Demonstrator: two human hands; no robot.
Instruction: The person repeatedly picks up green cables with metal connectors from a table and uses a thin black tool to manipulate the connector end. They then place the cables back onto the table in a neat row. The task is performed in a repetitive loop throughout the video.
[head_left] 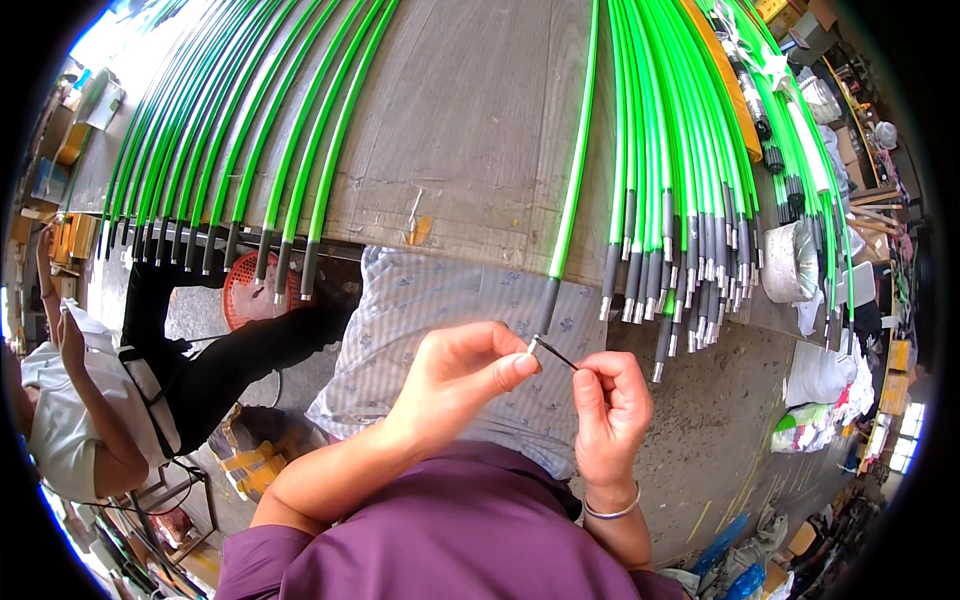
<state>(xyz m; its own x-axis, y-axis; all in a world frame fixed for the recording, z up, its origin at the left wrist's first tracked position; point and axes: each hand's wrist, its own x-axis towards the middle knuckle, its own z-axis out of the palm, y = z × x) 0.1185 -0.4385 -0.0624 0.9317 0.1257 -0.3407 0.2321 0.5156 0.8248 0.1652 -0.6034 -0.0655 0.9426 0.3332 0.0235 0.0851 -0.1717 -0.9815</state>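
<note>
Left hand (455, 370) pinches the metal tip of one green cable (575, 170), centre frame; right hand (608, 405) is closed on a thin black pin (560, 354) at that tip. Risk, likely: pin slips or bends if misaligned. Containers: red basket (250, 290) under desk (470, 120), contents unclear.

left hand (460, 370) pinches green cable (577, 170) tip | right hand (608, 405) holds thin pin (558, 353)

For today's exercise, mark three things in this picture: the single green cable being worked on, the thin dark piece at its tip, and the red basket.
single green cable (578, 150), head view, on its green sheath.
thin dark piece (560, 356), head view, mid-length between the two hands.
red basket (243, 295), head view, on its mesh wall under the table edge.
</note>
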